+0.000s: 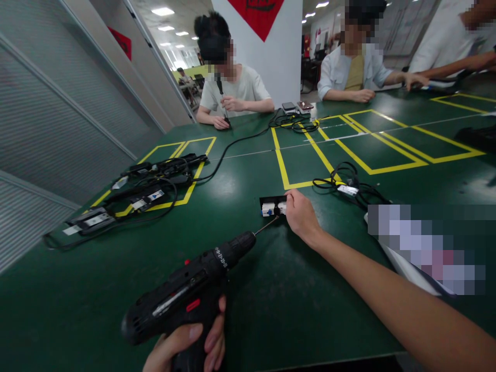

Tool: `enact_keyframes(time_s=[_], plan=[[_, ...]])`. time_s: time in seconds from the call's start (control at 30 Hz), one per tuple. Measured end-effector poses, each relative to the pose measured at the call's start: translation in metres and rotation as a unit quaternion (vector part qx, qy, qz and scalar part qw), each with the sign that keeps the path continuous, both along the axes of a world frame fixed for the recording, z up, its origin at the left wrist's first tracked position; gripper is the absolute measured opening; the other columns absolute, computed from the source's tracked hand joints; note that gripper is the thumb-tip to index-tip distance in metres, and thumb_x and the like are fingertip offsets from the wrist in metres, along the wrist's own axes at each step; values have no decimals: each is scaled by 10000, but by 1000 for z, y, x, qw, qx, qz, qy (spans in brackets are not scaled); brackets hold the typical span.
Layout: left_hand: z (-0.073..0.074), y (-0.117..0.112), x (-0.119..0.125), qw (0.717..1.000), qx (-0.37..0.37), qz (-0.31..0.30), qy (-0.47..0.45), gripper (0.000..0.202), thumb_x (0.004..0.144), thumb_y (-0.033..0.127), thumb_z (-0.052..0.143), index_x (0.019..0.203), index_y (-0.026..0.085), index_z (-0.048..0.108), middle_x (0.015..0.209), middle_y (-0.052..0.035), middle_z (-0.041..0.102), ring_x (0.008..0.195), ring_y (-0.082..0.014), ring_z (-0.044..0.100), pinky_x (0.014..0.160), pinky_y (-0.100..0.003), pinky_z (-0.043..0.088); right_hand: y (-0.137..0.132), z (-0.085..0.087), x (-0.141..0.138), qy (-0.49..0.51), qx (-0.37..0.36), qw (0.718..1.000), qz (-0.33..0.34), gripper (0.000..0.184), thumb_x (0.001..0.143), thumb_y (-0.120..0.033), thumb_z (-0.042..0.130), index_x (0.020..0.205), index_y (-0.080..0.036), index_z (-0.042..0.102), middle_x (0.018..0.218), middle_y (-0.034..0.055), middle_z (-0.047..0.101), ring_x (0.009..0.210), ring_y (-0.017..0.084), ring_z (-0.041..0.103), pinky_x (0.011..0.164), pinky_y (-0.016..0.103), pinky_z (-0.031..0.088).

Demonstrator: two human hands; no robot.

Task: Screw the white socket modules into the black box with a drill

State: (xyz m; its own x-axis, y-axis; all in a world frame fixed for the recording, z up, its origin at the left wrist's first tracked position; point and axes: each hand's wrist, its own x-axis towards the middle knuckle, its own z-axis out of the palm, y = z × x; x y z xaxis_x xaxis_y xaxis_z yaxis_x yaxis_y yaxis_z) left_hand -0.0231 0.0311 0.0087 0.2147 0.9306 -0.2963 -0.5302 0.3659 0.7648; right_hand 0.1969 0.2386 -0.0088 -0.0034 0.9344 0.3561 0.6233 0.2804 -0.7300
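A black cordless drill [194, 284] with red switches points away to the upper right. My left hand [186, 341] is wrapped round its handle at the bottom of the view. Its long thin bit [266, 226] reaches to a small black-and-white part [271, 208], which has a blue spot at one end. The tip meets or nearly meets the part's near side; I cannot tell which. My right hand [302, 214] is closed on the right end of this part and hides that end, holding it at the green tabletop [240, 289].
Black power strips and cables [155, 188] lie on the left. A coiled cable [344, 186] and a pixelated white-edged object [411, 253] are on the right. Yellow tape [282, 160] marks the table. Across it sit co-workers, one holding a screwdriver [220, 85].
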Motion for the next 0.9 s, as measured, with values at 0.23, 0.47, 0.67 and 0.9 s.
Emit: enact_keyframes(time_s=[0.23, 0.47, 0.67, 0.9], plan=[[-1, 0, -1, 1000, 1, -2, -5, 269, 776, 260, 468, 978, 122, 579, 579, -23, 514, 410, -140, 500, 450, -311, 409, 0, 1, 0, 3, -6, 1000, 0, 288, 888, -209, 271, 889, -157, 554, 845, 73, 599, 779, 170, 528, 692, 267, 356], [1, 1, -1, 1000, -3, -6, -8, 277, 770, 257, 486, 987, 117, 586, 589, -29, 541, 409, -137, 507, 449, -312, 424, -1, 3, 1, 5, -11, 1000, 2, 292, 889, -207, 272, 889, -151, 558, 862, 80, 605, 771, 165, 529, 685, 262, 352], [1, 0, 0, 1000, -8, -2, -2, 278, 781, 263, 477, 984, 112, 594, 588, -28, 535, 418, -135, 500, 459, -314, 421, -1, 2, 0, 10, -7, 1000, -4, 289, 889, -207, 273, 899, -151, 556, 865, 79, 606, 778, 166, 532, 689, 264, 353], [2, 1, 0, 1000, -1, -1, 3, 269, 784, 255, 474, 992, 127, 587, 591, -30, 542, 416, -140, 504, 453, -313, 415, -1, 1, 1, 16, -8, 1000, -9, 297, 888, -208, 269, 892, -152, 560, 863, 77, 607, 776, 166, 532, 684, 263, 356]])
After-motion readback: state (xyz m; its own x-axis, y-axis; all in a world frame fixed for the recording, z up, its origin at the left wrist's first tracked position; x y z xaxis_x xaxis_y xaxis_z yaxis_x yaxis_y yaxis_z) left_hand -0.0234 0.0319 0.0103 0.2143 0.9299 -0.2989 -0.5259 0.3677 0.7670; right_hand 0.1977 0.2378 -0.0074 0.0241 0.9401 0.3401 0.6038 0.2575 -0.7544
